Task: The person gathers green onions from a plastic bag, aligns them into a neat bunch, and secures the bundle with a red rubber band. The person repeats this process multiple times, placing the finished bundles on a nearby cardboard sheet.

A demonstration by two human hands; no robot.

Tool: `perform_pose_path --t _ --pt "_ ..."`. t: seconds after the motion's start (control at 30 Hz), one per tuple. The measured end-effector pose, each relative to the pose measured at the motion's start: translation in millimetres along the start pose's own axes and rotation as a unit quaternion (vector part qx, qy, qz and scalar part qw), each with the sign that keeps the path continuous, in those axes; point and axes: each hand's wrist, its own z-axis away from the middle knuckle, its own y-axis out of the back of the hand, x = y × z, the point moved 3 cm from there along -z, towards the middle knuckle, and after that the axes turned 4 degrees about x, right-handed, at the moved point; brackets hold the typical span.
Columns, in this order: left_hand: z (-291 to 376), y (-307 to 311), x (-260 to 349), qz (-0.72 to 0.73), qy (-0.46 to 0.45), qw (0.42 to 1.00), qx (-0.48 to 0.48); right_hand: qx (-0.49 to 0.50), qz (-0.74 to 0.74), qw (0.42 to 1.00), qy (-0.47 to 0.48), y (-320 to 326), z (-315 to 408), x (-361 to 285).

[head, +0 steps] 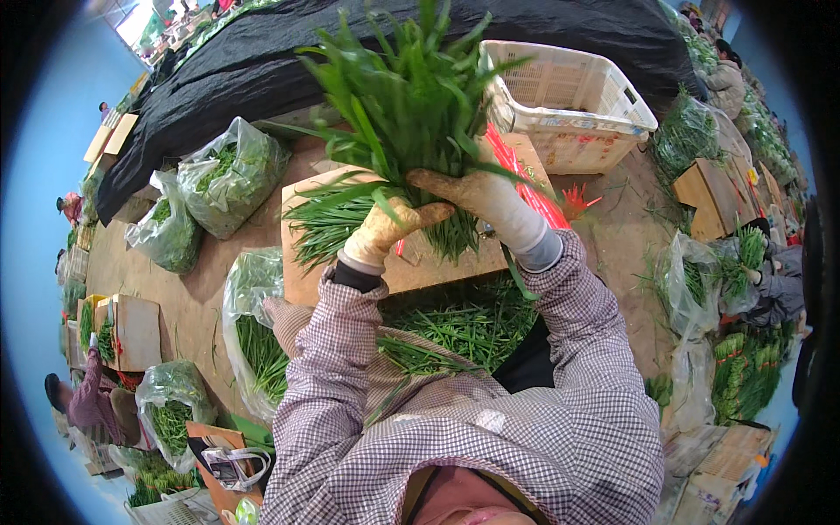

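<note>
Both gloved hands are wrapped around a large bunch of long green leaves [413, 111], which look like garlic chives. My left hand [387, 230] grips the lower left of the bunch, and my right hand [479, 197] clasps it from the right. The leaves fan out away from me, with the bunch's other end showing below my hands. Beneath them is a wooden board [420, 266]. A pile of similar greens [335, 220] lies on it, left of the bunch. Red strips [515, 167] lie at the board's right side, beside my right wrist.
Loose leaves [466, 321] fill the space between the board and my lap. A white plastic crate [571, 138] stands at the far right. Clear bags of greens [230, 174] sit on the floor at left, with another bag [256, 328] near my left arm. Other people work on both sides.
</note>
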Motion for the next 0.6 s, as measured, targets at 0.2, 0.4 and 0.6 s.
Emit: perform_pose_path --t 0.2,0.4,0.6 --pt "-11 -47 -34 0.367 0.12 0.92 -0.068 -0.095 0.168 0.98 -0.052 34 26 36" --pt "-3 -50 -14 -0.064 0.093 0.987 -0.115 -0.001 0.149 0.989 0.006 31 28 61" --pt "25 -53 -7 -0.076 0.023 0.996 0.048 0.065 -0.036 0.996 -0.05 13 48 48"
